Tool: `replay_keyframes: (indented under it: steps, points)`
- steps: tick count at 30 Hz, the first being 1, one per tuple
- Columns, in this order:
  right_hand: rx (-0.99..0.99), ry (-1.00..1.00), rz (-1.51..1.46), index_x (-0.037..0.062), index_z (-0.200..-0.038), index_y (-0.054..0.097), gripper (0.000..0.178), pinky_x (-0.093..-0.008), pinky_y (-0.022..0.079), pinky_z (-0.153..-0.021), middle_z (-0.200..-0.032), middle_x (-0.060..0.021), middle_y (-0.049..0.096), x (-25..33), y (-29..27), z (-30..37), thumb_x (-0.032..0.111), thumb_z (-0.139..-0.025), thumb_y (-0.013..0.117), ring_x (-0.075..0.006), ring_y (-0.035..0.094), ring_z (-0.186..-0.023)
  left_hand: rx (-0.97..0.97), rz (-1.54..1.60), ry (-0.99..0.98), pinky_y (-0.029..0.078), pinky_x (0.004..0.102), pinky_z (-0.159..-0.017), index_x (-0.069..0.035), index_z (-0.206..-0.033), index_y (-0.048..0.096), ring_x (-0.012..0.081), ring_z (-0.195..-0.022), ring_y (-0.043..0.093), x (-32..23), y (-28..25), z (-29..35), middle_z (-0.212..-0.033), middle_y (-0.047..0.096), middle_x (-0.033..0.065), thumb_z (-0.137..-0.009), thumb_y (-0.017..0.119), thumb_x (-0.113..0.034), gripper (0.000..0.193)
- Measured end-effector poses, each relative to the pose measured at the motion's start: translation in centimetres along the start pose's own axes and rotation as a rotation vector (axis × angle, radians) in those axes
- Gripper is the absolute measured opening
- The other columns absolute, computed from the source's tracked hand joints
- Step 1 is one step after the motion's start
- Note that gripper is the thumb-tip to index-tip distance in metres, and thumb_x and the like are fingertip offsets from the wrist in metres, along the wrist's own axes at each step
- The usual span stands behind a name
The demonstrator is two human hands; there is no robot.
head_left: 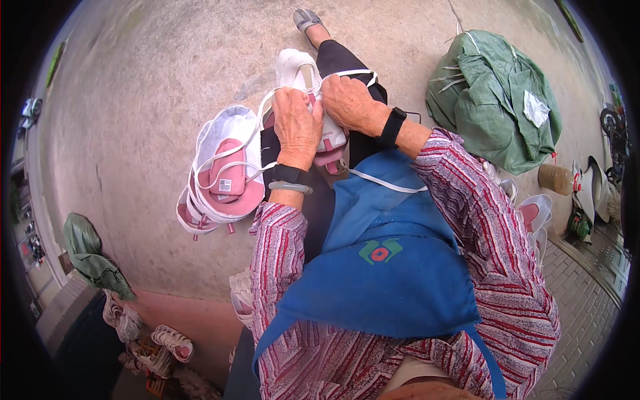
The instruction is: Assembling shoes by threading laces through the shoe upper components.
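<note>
The left hand (295, 123) and right hand (351, 103) curl close together on the white and pink shoe (331, 141), right under them. Their fingertips are hidden, so I cannot tell what they pinch. The shoe looks light and soft, so its sides seem best to hold. The white lace (357, 71) just past the right hand looks floppy.

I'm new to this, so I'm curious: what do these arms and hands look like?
The left hand and right hand are ungloved. Each wrist wears a black band; the left adds a pale bangle. The sleeves are striped red, white and greyish.
</note>
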State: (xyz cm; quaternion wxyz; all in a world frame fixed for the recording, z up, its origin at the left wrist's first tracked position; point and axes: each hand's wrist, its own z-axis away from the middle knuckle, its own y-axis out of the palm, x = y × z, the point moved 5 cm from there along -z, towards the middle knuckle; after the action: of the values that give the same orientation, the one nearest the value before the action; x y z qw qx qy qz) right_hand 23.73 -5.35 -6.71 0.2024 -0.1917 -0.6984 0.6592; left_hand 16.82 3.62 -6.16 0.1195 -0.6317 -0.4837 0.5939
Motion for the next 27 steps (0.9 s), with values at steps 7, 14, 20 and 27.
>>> replay_keyframes:
  steps: [7, 14, 20, 27]
  points:
    - [0.291, -0.295, -0.236, -0.0065, -0.076, 0.058, 0.018, -0.0397, 0.052, -0.063, -0.079, -0.0211, 0.06, -1.6, 1.0, -0.6, 0.012, -0.075, 0.056, -0.0342, 0.063, -0.077, 0.011, -0.09, -0.043, 0.044, 0.0419, -0.076, -0.004, -0.079, 0.052, 0.0325, -0.089, 0.05, -0.3, 0.8, 0.1, -0.092, 0.047, 0.0128, -0.071, 0.066, -0.013, 0.019]
    - [0.175, -0.177, -0.294, -0.0057, -0.087, 0.048, 0.02, -0.0405, 0.052, -0.061, -0.083, -0.0229, 0.059, -1.7, 1.0, -0.3, 0.01, -0.076, 0.056, -0.036, 0.064, -0.072, 0.026, -0.145, -0.065, 0.047, 0.0441, -0.075, -0.003, -0.08, 0.056, 0.0327, -0.092, 0.052, -0.4, 1.4, -0.1, -0.096, 0.048, 0.0129, -0.073, 0.063, -0.016, 0.017]
    - [0.285, -0.14, -0.219, -0.0072, -0.094, 0.041, 0.023, -0.0426, 0.051, -0.062, -0.08, -0.0241, 0.059, -0.5, 0.2, -0.6, 0.008, -0.081, 0.052, -0.0381, 0.063, -0.074, 0.044, -0.158, -0.082, 0.047, 0.0443, -0.074, -0.002, -0.081, 0.058, 0.0327, -0.092, 0.052, 0.3, 1.0, -0.6, -0.096, 0.048, 0.0138, -0.073, 0.062, -0.017, 0.017]
    - [0.39, -0.182, -0.33, -0.0086, -0.087, 0.047, 0.022, -0.0436, 0.051, -0.062, -0.074, -0.026, 0.061, -1.4, 1.2, -1.7, 0.01, -0.078, 0.053, -0.0392, 0.063, -0.073, 0.066, -0.156, -0.065, 0.048, 0.044, -0.073, -0.001, -0.08, 0.061, 0.0333, -0.091, 0.053, 0.2, 0.3, -0.9, -0.094, 0.048, 0.015, -0.072, 0.062, -0.017, 0.018]
